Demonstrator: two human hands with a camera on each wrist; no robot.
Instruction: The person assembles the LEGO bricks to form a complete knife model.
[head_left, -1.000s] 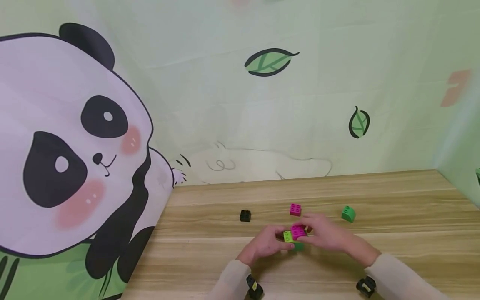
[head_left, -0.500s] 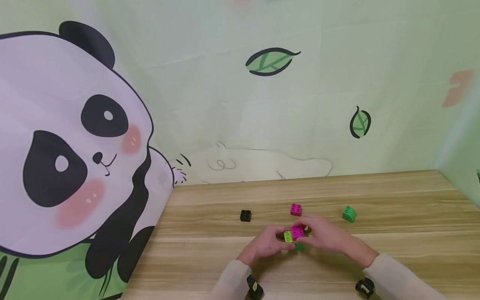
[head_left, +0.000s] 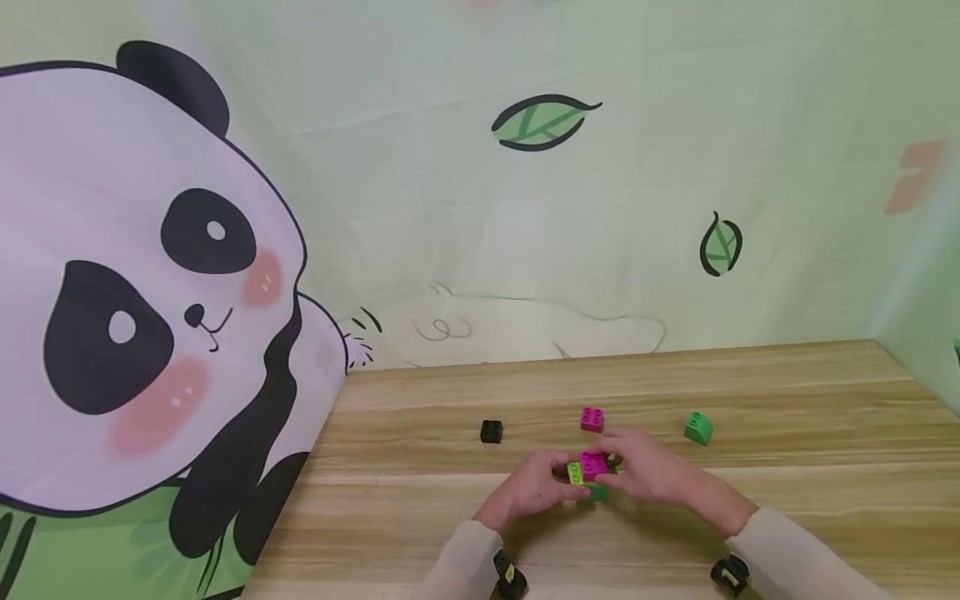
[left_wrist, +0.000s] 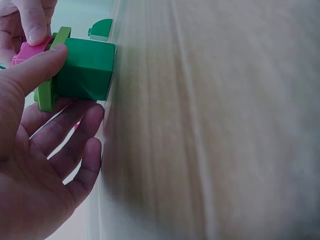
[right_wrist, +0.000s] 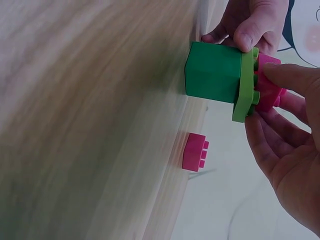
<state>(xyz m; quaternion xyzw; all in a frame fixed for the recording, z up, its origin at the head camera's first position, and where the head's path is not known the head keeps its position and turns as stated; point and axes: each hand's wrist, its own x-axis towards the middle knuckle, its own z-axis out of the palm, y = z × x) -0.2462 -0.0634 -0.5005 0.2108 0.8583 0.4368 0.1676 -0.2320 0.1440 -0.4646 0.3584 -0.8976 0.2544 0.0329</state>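
A dark green block [left_wrist: 87,70] stands on the wooden table with a thin lime-green plate [right_wrist: 243,90] on top of it. My left hand [head_left: 532,485] grips this stack at the lime plate, thumb on one side and fingers on the other. Thumb and fingers of my right hand [head_left: 651,471] pinch a pink toy brick [head_left: 593,466] on the plate's studded top. Several lime studs show beside the pink brick in the right wrist view; whether it is fully seated I cannot tell. Fingers hide part of the stack in the head view.
Farther back on the table [head_left: 405,517] lie a black brick [head_left: 491,431], a second pink brick [head_left: 592,419] and a green curved brick [head_left: 697,427]. A panda-printed backdrop [head_left: 420,208] rises behind the table's far edge.
The pink brick in my right hand has shifted very slightly left over the lime plate. My left hand and the loose bricks stay where they were.
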